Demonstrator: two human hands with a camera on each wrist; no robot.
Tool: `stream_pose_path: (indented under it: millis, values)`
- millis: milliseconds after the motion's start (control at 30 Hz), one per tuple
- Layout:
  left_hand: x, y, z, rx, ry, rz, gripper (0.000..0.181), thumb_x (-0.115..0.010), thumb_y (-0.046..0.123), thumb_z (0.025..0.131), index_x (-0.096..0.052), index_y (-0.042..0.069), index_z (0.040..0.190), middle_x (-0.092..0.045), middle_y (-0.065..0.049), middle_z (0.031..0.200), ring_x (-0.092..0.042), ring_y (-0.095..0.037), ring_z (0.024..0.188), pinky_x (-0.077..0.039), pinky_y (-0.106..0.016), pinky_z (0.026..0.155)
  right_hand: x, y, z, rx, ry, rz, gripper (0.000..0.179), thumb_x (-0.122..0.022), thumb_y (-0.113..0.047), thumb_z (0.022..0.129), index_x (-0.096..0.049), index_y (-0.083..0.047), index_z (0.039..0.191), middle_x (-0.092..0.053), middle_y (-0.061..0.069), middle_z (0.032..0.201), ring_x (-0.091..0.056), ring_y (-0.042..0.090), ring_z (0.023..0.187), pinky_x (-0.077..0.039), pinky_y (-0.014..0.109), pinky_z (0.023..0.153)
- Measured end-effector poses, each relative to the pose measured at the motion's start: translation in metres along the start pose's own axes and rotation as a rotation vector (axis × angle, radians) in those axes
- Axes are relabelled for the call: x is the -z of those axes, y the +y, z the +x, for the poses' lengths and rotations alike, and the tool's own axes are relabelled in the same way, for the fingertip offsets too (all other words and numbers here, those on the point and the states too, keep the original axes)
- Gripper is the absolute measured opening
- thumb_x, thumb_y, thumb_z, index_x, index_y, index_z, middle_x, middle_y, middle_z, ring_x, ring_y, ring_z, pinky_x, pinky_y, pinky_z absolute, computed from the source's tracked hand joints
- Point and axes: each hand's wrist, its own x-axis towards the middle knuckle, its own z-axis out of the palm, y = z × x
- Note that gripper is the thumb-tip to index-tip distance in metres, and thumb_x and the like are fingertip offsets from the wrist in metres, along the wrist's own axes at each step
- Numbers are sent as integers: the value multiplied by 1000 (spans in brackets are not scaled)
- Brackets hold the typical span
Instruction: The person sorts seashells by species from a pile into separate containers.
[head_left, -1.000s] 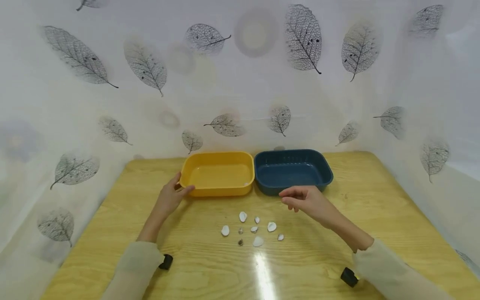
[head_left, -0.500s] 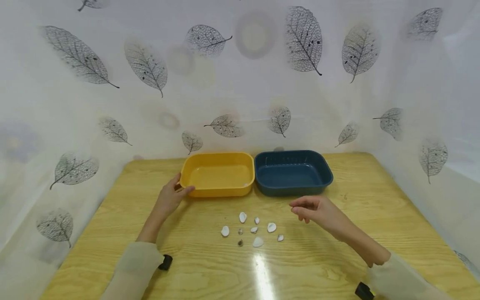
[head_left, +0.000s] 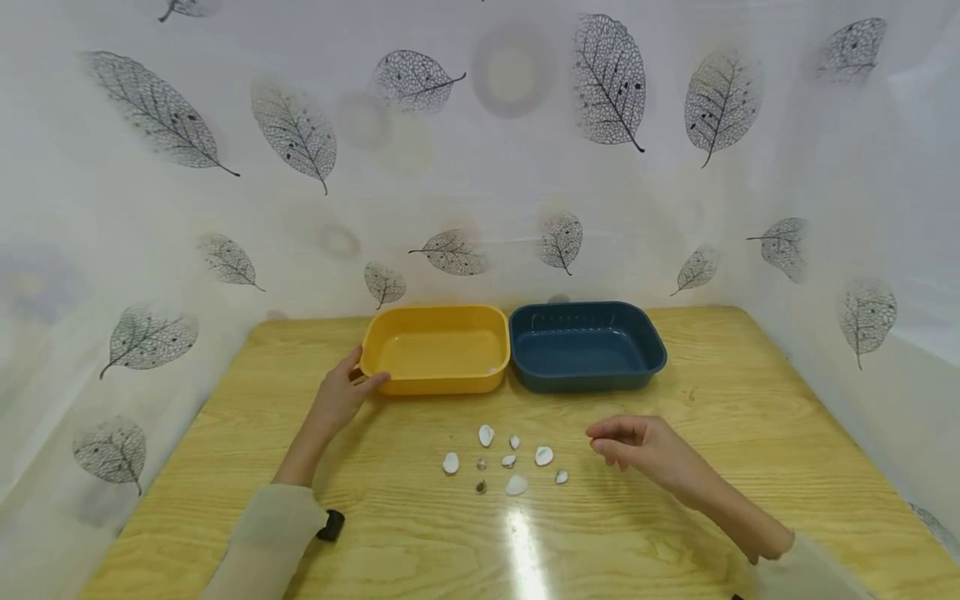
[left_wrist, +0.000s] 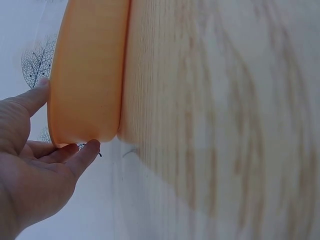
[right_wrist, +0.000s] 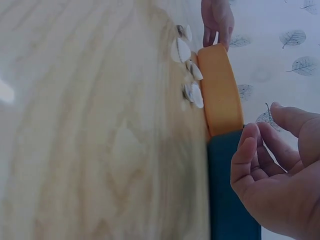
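Gripping yellow box [head_left: 438, 386] by its corner with left hand [head_left: 337, 404]; holding nothing in loosely bent right hand [head_left: 641, 446], near shells [head_left: 516, 485] on the table [head_left: 390, 542]. Could flick tiny ones away by bumping carelessly.

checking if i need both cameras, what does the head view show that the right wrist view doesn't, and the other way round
Only the head view: the insides of the yellow bin and blue bin, a small pale thing inside the yellow one, and the sleeves. Only the right wrist view: the palm side of the right hand. Both: the left hand touching the yellow bin, shells, the table and the leaf-print backdrop.
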Motion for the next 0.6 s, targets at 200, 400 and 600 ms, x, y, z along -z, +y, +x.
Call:
stream_pose_path:
  millis: [200, 400, 600]
  values:
    - [0, 0, 0, 6, -2, -5, 86, -63, 28, 106, -8, -8, 161, -12, -30, 167, -34, -48, 146, -42, -52, 113, -11, 13, -1, 3, -26, 10, 39, -68, -19, 102, -66, 11, 127, -68, 25, 120, -67, 18, 89, -59, 30, 70]
    - [0, 0, 0, 11, -2, -3, 87, -63, 29, 105, -9, -8, 162, -12, -30, 167, -34, -47, 146, -42, -52, 113, -23, 20, 2, 49, -25, -31, 31, -70, -13, 100, -69, 10, 121, -72, 20, 108, -67, 17, 80, -58, 28, 64]
    - [0, -2, 1, 8, 4, -3, 87, -64, 29, 105, -9, -8, 161, -13, -30, 167, -36, -47, 146, -43, -52, 112, -33, 26, 7, 104, -7, -106, 25, -73, -8, 96, -72, 8, 115, -74, 12, 99, -68, 12, 79, -58, 26, 64]
